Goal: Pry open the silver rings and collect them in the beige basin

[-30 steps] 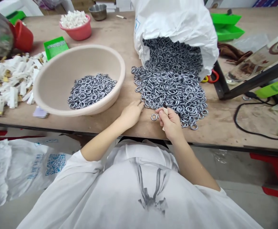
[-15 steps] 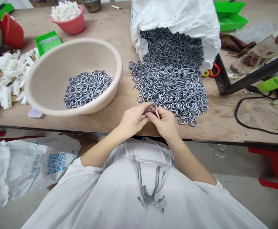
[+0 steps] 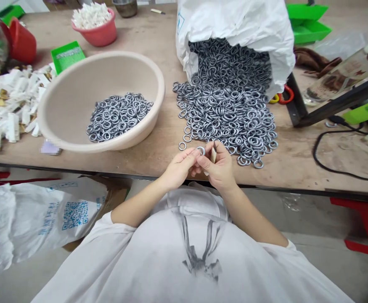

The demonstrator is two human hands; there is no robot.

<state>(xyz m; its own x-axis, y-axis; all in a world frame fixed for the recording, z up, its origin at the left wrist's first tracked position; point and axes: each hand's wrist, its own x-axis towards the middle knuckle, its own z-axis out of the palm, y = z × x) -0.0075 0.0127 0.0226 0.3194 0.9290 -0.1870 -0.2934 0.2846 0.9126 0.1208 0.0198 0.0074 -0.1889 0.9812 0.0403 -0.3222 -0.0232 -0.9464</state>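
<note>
My left hand point(image 3: 180, 167) pinches one grey ring point(image 3: 201, 150) between thumb and fingers, in front of the loose pile. Close against it, my right hand point(image 3: 223, 168) is closed around a small knife point(image 3: 213, 155) with a pale handle and a dark blade pointing up and away. The right thumb reaches to the edge of the held ring. Beyond both hands spreads a pile of grey rings point(image 3: 224, 113), spilling from a white sack point(image 3: 234, 19). A wide beige basin point(image 3: 100, 71) at the left holds more rings point(image 3: 120, 115).
White plastic pieces point(image 3: 13, 97) lie heaped at far left. A green tray point(image 3: 67, 59) and a pink bowl point(image 3: 100, 35) of white parts stand behind the basin. On the right are a black metal frame point(image 3: 297, 109), red-handled scissors point(image 3: 286, 94) and a black cable point(image 3: 316, 145).
Both hands have drawn slightly back toward my body. The knife has turned more upright and away from the ring. A loose ring now shows left of the fingers. The view has shifted slightly.
</note>
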